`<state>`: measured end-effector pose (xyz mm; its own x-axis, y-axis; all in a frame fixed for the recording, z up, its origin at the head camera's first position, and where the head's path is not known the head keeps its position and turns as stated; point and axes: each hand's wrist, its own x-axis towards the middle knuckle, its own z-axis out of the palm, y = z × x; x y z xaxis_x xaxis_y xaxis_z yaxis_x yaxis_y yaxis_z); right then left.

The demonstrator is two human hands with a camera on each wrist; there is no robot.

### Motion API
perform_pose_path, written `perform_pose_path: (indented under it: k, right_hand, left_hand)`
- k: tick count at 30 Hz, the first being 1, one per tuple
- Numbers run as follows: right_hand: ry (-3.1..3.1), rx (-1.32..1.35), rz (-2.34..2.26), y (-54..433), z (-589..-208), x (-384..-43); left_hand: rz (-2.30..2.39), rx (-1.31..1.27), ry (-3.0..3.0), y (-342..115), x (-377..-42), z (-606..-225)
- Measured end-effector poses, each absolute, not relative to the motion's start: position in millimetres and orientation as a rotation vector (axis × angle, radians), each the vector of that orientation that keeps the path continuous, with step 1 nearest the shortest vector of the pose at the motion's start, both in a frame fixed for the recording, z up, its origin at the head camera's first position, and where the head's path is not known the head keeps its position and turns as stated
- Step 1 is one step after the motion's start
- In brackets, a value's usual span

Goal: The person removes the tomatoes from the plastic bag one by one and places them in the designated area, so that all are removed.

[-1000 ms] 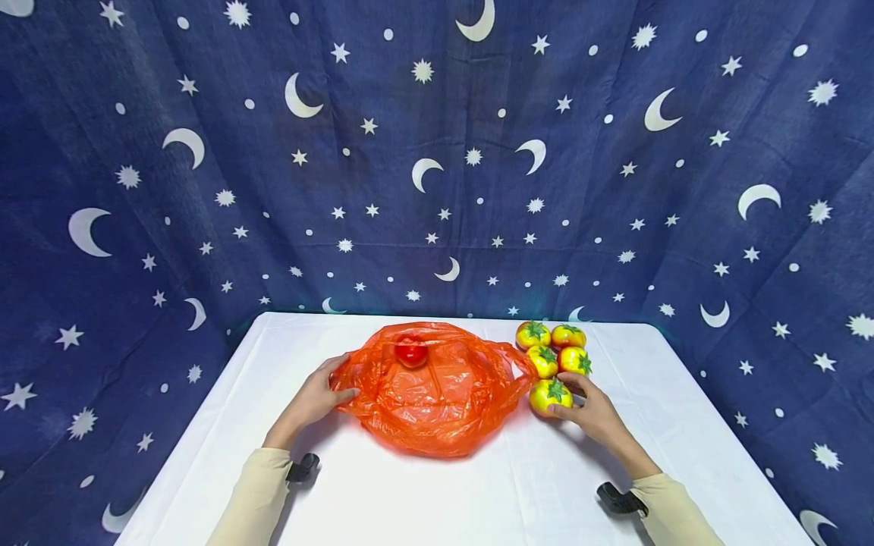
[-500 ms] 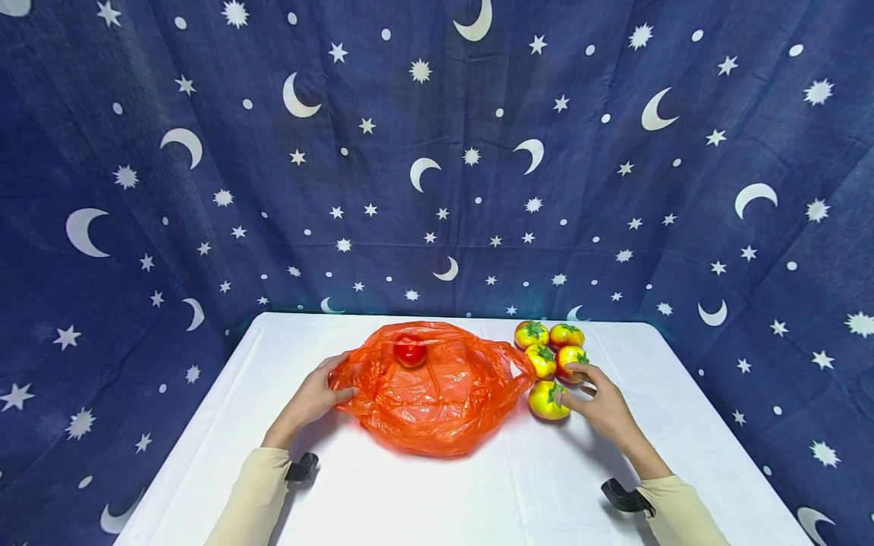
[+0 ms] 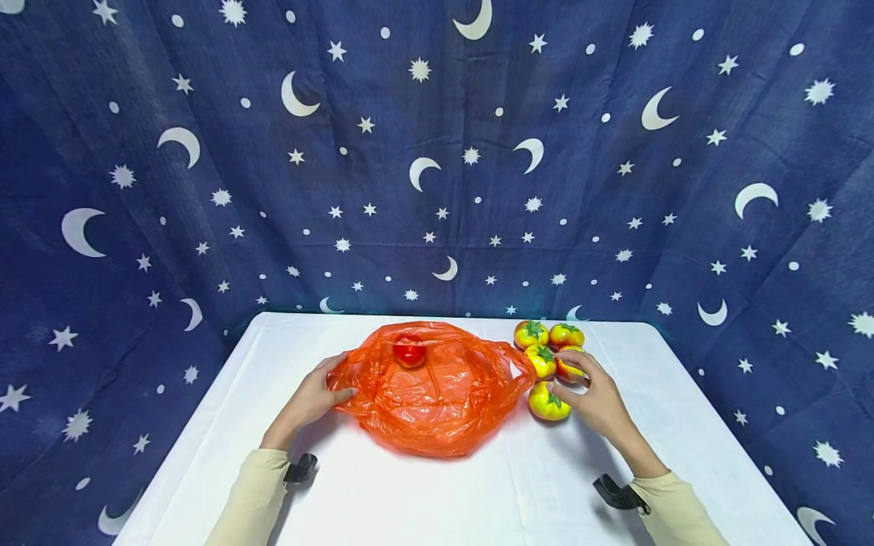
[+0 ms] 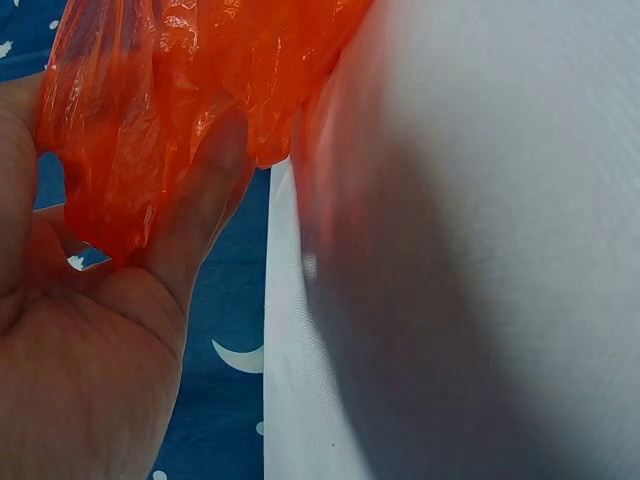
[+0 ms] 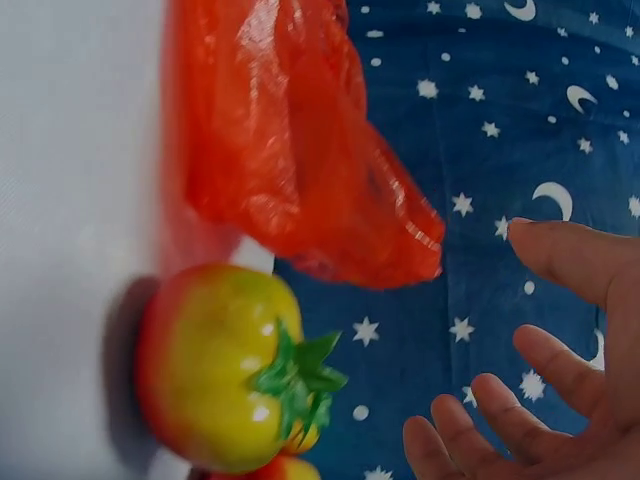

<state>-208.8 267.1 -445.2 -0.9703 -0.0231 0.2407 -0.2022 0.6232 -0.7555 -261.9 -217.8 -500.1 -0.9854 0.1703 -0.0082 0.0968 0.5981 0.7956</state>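
Observation:
An orange-red plastic bag (image 3: 437, 409) lies with its mouth spread on the white table, and a red tomato (image 3: 410, 353) shows at its far side. My left hand (image 3: 312, 398) holds the bag's left edge; in the left wrist view the thumb (image 4: 200, 200) lies over the plastic. My right hand (image 3: 595, 402) hovers at the yellow-red tomatoes right of the bag, its fingers apart and holding nothing. Its fingers overlap the right middle tomato (image 3: 568, 373) in the head view. Nearest the front sits another tomato (image 5: 225, 370), with a green leafy top.
Behind these stand three more yellow-red tomatoes, among them a back left one (image 3: 531, 334) and a back right one (image 3: 567, 336). The bag's right handle (image 3: 522, 368) reaches up against the group. A dark blue curtain (image 3: 437, 189) with moons and stars hangs behind the table (image 3: 410, 500).
My right hand has come off the front tomato, which stays in about the same place, and moved back to the right middle tomato. My left hand and the bag are still.

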Motion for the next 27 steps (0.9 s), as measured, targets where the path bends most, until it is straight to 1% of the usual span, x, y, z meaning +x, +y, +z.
perform_pose_path:
  k: [11, 17, 27]
  right_hand:
    - [-2.577, 0.322, 1.456, 231, -440, -217]
    - [-2.557, 0.410, 1.464, 210, -439, -220]
    - [-2.452, 0.535, 1.538, 190, -432, -220]
  left_hand:
    - [1.335, 0.260, 2.754, -218, -262, -499]
    - [1.334, 0.235, 2.754, -216, -261, -498]
    - [1.328, 0.233, 2.773, -216, -260, -496]
